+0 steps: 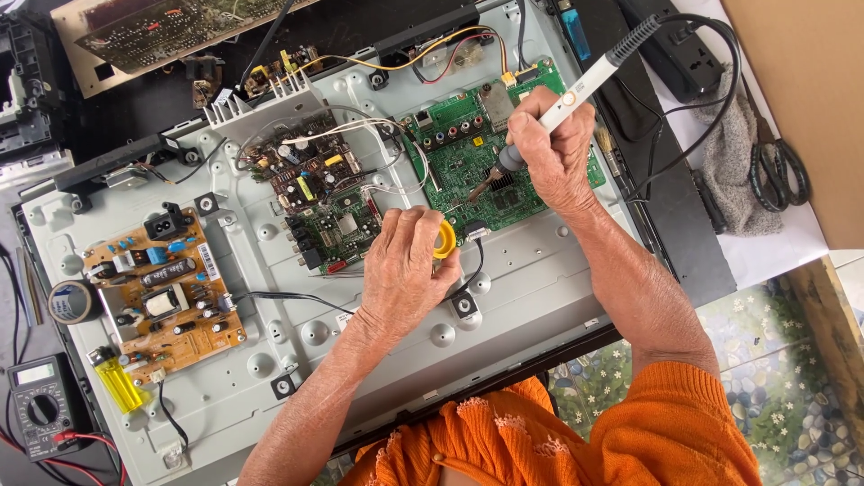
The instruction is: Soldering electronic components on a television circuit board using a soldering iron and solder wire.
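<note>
Soldering iron (565,97) — gripped pen-style in right hand (556,153), tip on green board (468,162) | left hand (405,270) pinches yellow solder spool (445,239) just below | judgement: brace wrist, feed solder at joint — avoid white wires (396,135).

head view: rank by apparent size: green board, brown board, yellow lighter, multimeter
1. Green board
2. Brown board, close to the green one, unsure
3. Multimeter
4. Yellow lighter

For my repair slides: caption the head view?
Right hand holds soldering iron over green circuit board; left hand grips yellow spool.
</note>
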